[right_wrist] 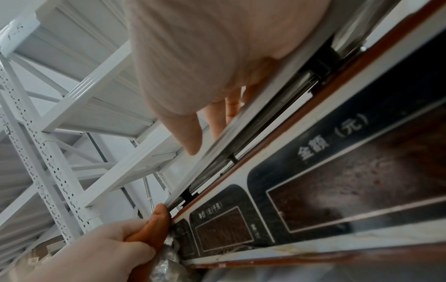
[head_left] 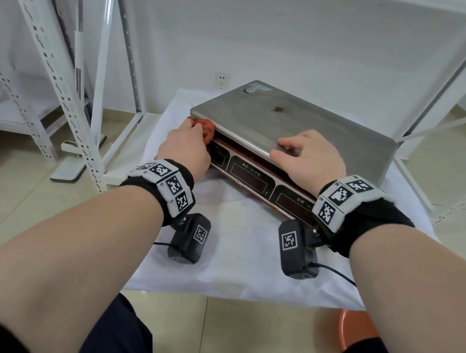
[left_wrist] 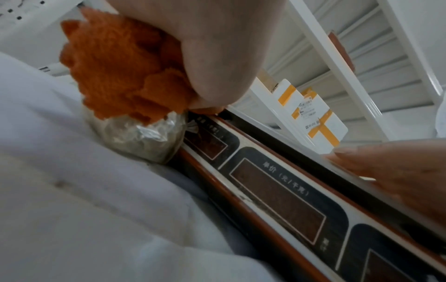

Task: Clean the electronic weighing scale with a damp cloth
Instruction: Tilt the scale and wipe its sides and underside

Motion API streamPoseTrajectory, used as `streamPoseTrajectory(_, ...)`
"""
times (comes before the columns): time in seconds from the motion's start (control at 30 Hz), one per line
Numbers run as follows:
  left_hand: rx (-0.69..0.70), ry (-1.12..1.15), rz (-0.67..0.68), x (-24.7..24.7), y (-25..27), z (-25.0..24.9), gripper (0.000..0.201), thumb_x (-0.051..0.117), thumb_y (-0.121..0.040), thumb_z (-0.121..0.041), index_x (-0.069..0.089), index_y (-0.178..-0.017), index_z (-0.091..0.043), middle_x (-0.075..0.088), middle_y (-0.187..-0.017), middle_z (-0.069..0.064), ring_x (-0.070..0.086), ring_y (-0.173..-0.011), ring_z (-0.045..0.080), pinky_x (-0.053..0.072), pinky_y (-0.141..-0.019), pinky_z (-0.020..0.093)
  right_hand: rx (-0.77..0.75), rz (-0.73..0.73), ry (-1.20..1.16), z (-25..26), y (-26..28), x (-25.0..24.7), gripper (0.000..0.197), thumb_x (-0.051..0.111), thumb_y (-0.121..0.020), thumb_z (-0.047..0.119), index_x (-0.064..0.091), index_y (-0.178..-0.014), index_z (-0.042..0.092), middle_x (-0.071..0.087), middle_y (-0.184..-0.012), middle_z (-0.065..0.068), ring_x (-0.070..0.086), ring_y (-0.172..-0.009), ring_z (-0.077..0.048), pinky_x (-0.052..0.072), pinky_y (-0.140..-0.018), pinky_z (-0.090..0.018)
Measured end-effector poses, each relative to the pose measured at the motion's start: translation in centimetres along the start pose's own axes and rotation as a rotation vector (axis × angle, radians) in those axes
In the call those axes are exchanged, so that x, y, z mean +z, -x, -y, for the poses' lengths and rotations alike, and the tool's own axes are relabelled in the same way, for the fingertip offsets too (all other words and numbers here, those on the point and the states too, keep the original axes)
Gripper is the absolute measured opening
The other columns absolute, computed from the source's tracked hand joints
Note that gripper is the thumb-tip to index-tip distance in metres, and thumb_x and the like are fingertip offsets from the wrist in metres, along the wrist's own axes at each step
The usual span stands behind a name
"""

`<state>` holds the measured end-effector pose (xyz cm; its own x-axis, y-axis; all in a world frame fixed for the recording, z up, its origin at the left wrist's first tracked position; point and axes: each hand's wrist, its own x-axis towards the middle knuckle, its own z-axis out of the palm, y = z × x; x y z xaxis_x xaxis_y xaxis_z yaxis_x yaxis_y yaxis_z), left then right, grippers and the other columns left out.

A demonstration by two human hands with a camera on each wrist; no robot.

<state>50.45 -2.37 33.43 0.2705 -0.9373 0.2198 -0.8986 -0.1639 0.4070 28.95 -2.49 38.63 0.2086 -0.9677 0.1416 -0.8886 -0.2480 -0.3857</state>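
Both forearms reach over a desk (head_left: 241, 271) draped in white sheet, where the weighing scale (head_left: 309, 124) sits. Right hand (head_left: 310, 154) rests on its steel platter's front edge, fingers loosely spread. Left hand (head_left: 186, 146) fingers grip an orange cloth (head_left: 204, 128) against the scale's left front corner.

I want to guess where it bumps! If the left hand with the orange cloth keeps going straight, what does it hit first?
Probably the scale itself: the left hand grips the orange cloth right at the near left corner, under the metal pan's edge. Depth there is unclear.
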Motion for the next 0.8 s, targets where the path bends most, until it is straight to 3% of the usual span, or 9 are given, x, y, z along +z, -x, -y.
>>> streamPoseTrajectory(0.1, 0.059, 0.039, 0.001, 0.0, 0.5, -0.4, 0.031, 0.042, -0.071, 0.002, 0.057, -0.095, -0.012, 0.053, -0.111, 0.005, 0.054, -0.098, 0.032, 0.049, -0.082, 0.044, -0.011, 0.015, 0.003, -0.1, -0.1, 0.0, 0.04, 0.053, -0.087, 0.05, 0.061, -0.121, 0.032, 0.046, -0.13, 0.005, 0.049, -0.118, -0.012, 0.036, -0.097, -0.028)
streamPoseTrajectory(0.2, 0.233, 0.096, -0.012, 0.3, 2.6, -2.0, 0.033, 0.04, -0.064, 0.003, 0.057, -0.088, -0.011, 0.055, -0.101, 0.004, 0.055, -0.087, 0.028, 0.045, -0.072, 0.038, -0.005, 0.016, 0.0, -0.1, -0.1, 0.1, 0.039, 0.053, -0.086, 0.049, 0.061, -0.121, 0.032, 0.046, -0.131, 0.005, 0.049, -0.118, -0.013, 0.038, -0.099, -0.029)
streamPoseTrajectory(0.27, 0.344, 0.157, -0.037, 1.0, 3.9, -2.8, 0.037, 0.036, -0.061, -0.005, 0.061, -0.088, -0.008, 0.056, -0.099, 0.004, 0.054, -0.083, 0.026, 0.041, -0.067, 0.034, 0.002, 0.013, -0.01, -0.1, -0.2, 0.1, 0.039, 0.054, -0.086, 0.048, 0.062, -0.121, 0.032, 0.046, -0.132, 0.005, 0.049, -0.12, -0.013, 0.037, -0.102, -0.03)
streamPoseTrajectory(0.33, 0.412, 0.166, -0.075, 1.7, 4.1, -2.7, 0.038, 0.037, -0.07, -0.01, 0.065, -0.096, -0.009, 0.057, -0.103, 0.007, 0.056, -0.089, 0.028, 0.048, -0.071, 0.037, 0.004, 0.008, -0.021, -0.1, -0.2, 0.1, 0.038, 0.054, -0.087, 0.046, 0.062, -0.12, 0.032, 0.046, -0.132, 0.004, 0.049, -0.121, -0.013, 0.036, -0.103, -0.029)
streamPoseTrajectory(0.43, 0.364, 0.089, -0.12, 1.9, 3.5, -1.7, 0.025, 0.047, -0.086, -0.012, 0.064, -0.103, -0.012, 0.049, -0.109, 0.012, 0.052, -0.098, 0.03, 0.049, -0.077, 0.041, 0.008, 0.011, -0.031, -0.2, -0.2, 0.1, 0.037, 0.054, -0.087, 0.046, 0.062, -0.12, 0.031, 0.047, -0.132, 0.003, 0.049, -0.121, -0.014, 0.035, -0.102, -0.028)
streamPoseTrajectory(0.57, 0.235, -0.007, -0.079, 1.3, 3.0, -1.7, 0.024, 0.043, -0.081, -0.004, 0.06, -0.097, -0.008, 0.046, -0.113, 0.012, 0.047, -0.101, 0.031, 0.041, -0.074, 0.036, 0.012, 0.01, -0.035, -0.3, -0.2, 0.0, 0.037, 0.054, -0.088, 0.045, 0.062, -0.121, 0.032, 0.046, -0.132, 0.004, 0.048, -0.122, -0.013, 0.034, -0.102, -0.028)
streamPoseTrajectory(0.67, 0.349, 0.09, -0.112, 1.3, 4.0, -2.6, 0.029, 0.04, -0.082, -0.017, 0.064, -0.096, -0.01, 0.051, -0.105, 0.011, 0.05, -0.097, 0.031, 0.046, -0.077, 0.04, 0.015, 0.01, -0.041, -0.4, -0.3, 0.1, 0.036, 0.053, -0.088, 0.045, 0.062, -0.121, 0.033, 0.046, -0.132, 0.005, 0.048, -0.122, -0.013, 0.035, -0.103, -0.029)
streamPoseTrajectory(0.8, 0.482, 0.149, -0.076, 2.0, 6.1, -4.8, 0.02, 0.053, -0.085, -0.012, 0.065, -0.1, -0.015, 0.047, -0.098, 0.008, 0.048, -0.094, 0.028, 0.049, -0.073, 0.043, 0.008, 0.022, -0.054, -0.4, -0.2, 0.0, 0.036, 0.053, -0.088, 0.045, 0.062, -0.121, 0.032, 0.046, -0.132, 0.004, 0.047, -0.124, -0.014, 0.034, -0.104, -0.028)
